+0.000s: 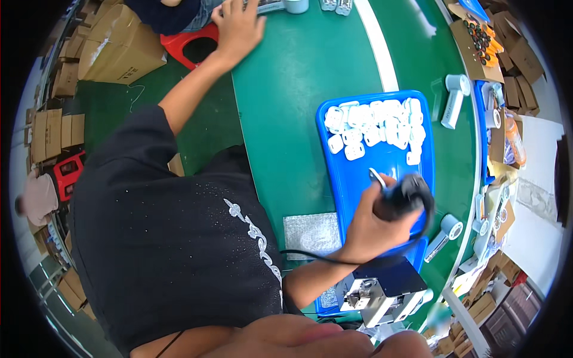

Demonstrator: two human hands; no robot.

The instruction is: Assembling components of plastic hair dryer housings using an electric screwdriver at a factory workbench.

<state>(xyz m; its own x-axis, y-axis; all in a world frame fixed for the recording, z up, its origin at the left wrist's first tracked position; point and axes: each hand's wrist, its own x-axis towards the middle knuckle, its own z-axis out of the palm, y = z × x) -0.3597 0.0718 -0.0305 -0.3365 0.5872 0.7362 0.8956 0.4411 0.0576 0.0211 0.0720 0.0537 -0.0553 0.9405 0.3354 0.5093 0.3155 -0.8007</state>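
Note:
My right hand is wrapped round a black corded hand tool, held over a blue tray. A small pale, shiny piece shows by my thumb; whether it belongs to the tool, I cannot tell. White plastic parts are heaped at the tray's far end from that hand. My left hand is stretched out to the table's edge at the top of the head view, fingers spread and holding nothing visible. Close to it stands a pale blue round-headed piece.
A black-and-white machine stands near my right forearm, beside a silvery bubble-wrap sheet. Pale handheld devices lie on the green table. A red stool, cartons and another person are at the upper left.

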